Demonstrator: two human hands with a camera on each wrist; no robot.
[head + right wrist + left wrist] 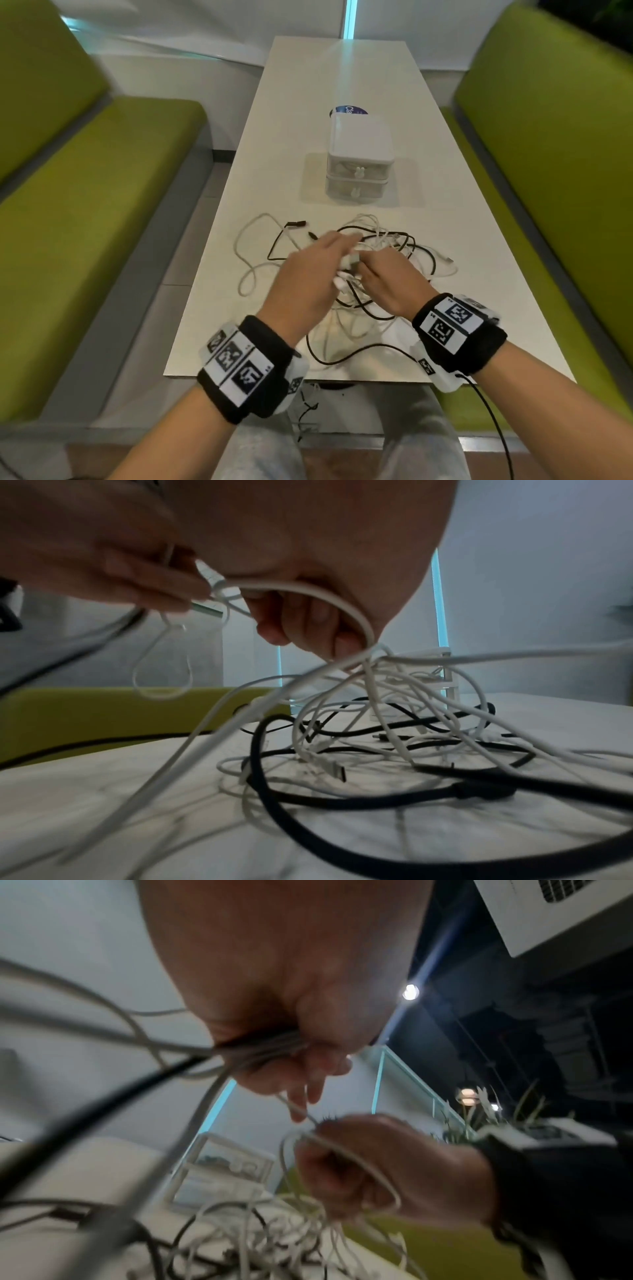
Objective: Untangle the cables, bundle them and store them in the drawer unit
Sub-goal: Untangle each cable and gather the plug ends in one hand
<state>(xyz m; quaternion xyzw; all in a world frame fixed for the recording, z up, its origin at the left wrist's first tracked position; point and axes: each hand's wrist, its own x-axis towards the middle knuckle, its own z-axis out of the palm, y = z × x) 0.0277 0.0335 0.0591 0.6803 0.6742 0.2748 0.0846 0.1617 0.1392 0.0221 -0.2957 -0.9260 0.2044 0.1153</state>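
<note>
A tangle of white and black cables point(394, 250) lies on the white table point(342, 85), nearer than the small white two-drawer unit point(359, 161), whose drawers are both closed. My left hand point(329, 253) hovers over the tangle's left side and grips several white strands point(267, 1047) in its curled fingers. In the right wrist view its fingertips point(154, 588) pinch a thin white cable. My right hand point(373, 267) sits beside it, fingers curled round a thick white cable point(325, 596) lifted off the pile point(394, 739). The two hands almost touch.
Green padded benches point(102, 171) point(548, 137) flank the table on both sides. A round blue sticker point(349, 110) lies behind the drawer unit. One white cable loop point(250, 260) spreads left of the hands. A black lead point(493, 421) hangs from my right wrist past the table's front edge.
</note>
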